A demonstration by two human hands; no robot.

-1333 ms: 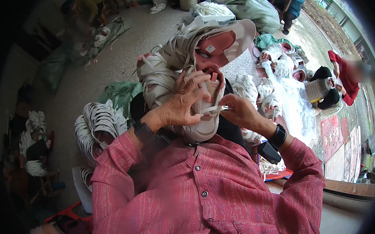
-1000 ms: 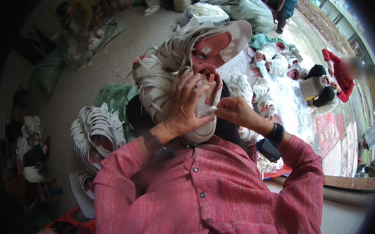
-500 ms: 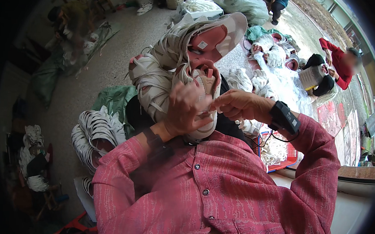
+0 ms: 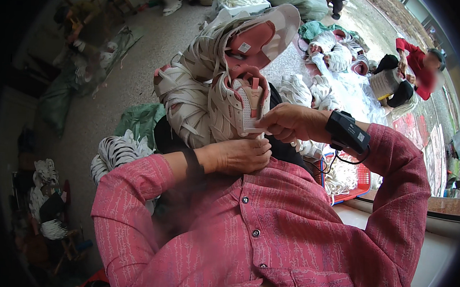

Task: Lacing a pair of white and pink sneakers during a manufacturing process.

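Observation:
A cream sneaker upper (image 4: 248, 100) with a pink lining lies in front of me, its perforated tongue facing up. It rests against a stack of similar uppers (image 4: 183, 108). My right hand (image 4: 292, 121) is closed in a pinch at the upper's right edge, on a flat white shoelace (image 4: 252, 130) that crosses the front of the tongue. Below the toe end, my left hand (image 4: 239, 155) is closed with its fingers curled. What it holds, if anything, is hidden.
Striped white uppers (image 4: 119, 156) and green sacking (image 4: 141, 121) lie to the left. A red basket of white laces (image 4: 363, 181) stands at the right. Farther off, a person in red (image 4: 418, 69) handles a stack, near more uppers (image 4: 339, 58) on the floor.
My left hand has come down off the front of the upper to below its toe, uncovering the tongue. My right hand stays at the right edge, slightly higher.

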